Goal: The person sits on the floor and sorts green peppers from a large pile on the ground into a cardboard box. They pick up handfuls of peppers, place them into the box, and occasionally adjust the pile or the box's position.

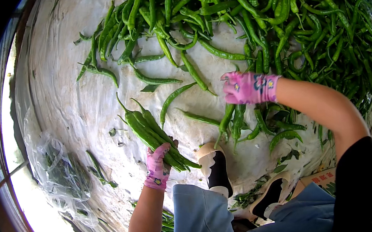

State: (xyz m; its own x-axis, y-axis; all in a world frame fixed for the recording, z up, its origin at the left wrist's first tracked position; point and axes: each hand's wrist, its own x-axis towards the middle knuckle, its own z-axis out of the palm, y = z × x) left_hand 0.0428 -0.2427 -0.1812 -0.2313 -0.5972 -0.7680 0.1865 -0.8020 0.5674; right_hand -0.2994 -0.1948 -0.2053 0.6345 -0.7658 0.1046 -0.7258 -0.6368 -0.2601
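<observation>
My left hand [158, 163], in a pink flowered glove, is closed around a bunch of long green chili peppers [148, 130], their tips pointing up and to the left. To the right, my right hand [246, 87], in a matching glove, is curled palm down at the edge of the pepper pile. Green peppers [228, 119] stick out beneath it; whether its fingers grip them is hidden. Between the hands, single peppers [173, 98] lie on the pale sheet [66, 95].
A large heap of green peppers [320, 25] spreads across the top and right. A clear plastic bag [63, 174] with dark green contents lies at the left. My shoes [216, 167] rest on the sheet, near leaf scraps and a printed cardboard box [314, 182].
</observation>
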